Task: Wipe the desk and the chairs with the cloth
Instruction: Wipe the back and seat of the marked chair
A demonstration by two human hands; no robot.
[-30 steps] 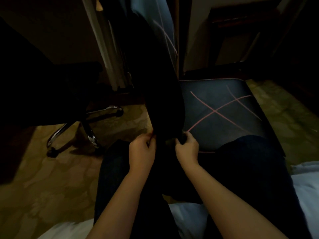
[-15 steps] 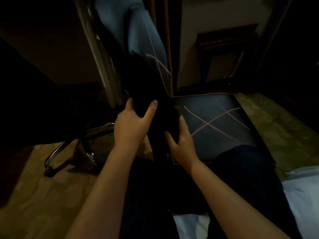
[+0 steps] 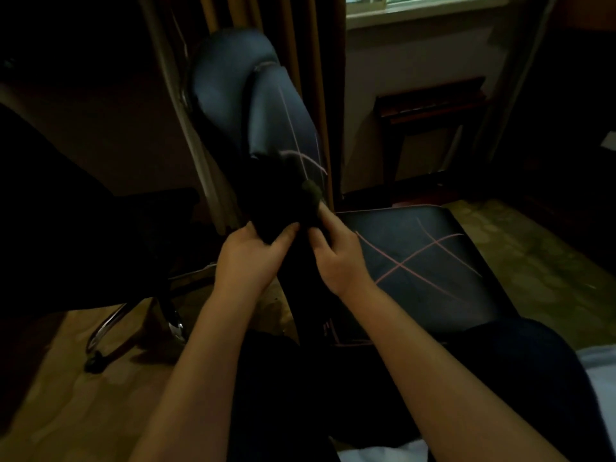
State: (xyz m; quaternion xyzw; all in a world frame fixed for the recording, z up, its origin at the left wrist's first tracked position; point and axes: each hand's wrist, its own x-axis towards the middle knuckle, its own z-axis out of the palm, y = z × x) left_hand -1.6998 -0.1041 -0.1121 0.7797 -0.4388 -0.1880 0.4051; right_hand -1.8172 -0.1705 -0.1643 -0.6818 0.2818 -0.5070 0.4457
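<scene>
Black leather with thin pink stitch lines covers the chair in front of you: its backrest (image 3: 266, 105) rises edge-on through the upper middle of the frame, and its seat (image 3: 416, 261) spreads to the right of centre.

The cloth (image 3: 276, 201) is bunched against the lower edge of that backrest, just above your hands at the centre of the frame. It is so dark that its outline blends into the leather; it appears to wrap round the backrest's edge, though you cannot be sure where one ends and the other begins.

Your left grip (image 3: 248, 258) is narrow, thumb on the near side and fingers curled behind, pinching the lower left of the cloth. Your right grip (image 3: 336, 258) is narrow too, forefinger stretched up along the cloth and thumb pressed against it from below. The two hands sit close together, nearly touching.

A second chair stands at the left, mostly in shadow, its chrome base (image 3: 133, 321) showing on the patterned carpet (image 3: 533, 261). A small wooden table (image 3: 430, 105) stands under the window sill (image 3: 416, 15) at the upper right. Your knees (image 3: 516, 361) in dark trousers fill the lower frame, with white bedding (image 3: 600, 378) at the lower right edge.
</scene>
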